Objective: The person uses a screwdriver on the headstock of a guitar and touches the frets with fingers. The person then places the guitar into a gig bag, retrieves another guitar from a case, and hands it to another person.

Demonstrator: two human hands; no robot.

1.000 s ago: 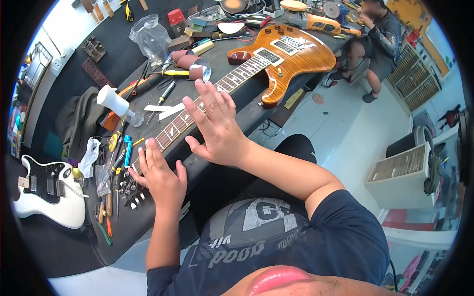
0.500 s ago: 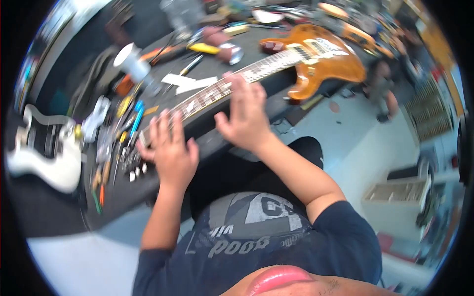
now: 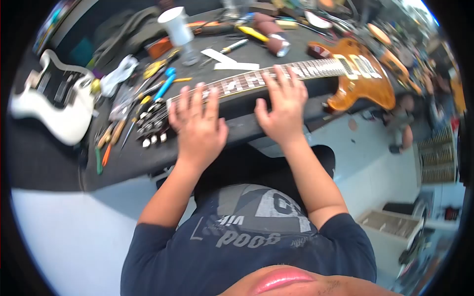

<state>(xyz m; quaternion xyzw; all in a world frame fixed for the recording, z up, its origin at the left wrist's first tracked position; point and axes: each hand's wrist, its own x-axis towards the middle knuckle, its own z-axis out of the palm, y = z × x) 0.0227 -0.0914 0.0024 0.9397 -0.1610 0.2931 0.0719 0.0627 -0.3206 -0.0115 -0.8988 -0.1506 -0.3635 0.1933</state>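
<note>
Both forearms reach over the desk's (image 3: 237, 120) near edge, elbows bent. Left hand (image 3: 198, 121) palm down, fingers spread, at the neck's headstock end; right hand (image 3: 285, 103) same pose, farther along the neck. Hands apart, neither clamped on anything; can't tell if fingertips press or hover. Amber guitar (image 3: 242, 83) lies along the near edge, headstock left, body right; bits of neck hidden by fingers. White guitar body (image 3: 64, 116) at the desk's left end. White strips (image 3: 237, 66) beyond neck, then brown roll (image 3: 269, 27). Far-edge clutter blurred, hard to make out.
</note>
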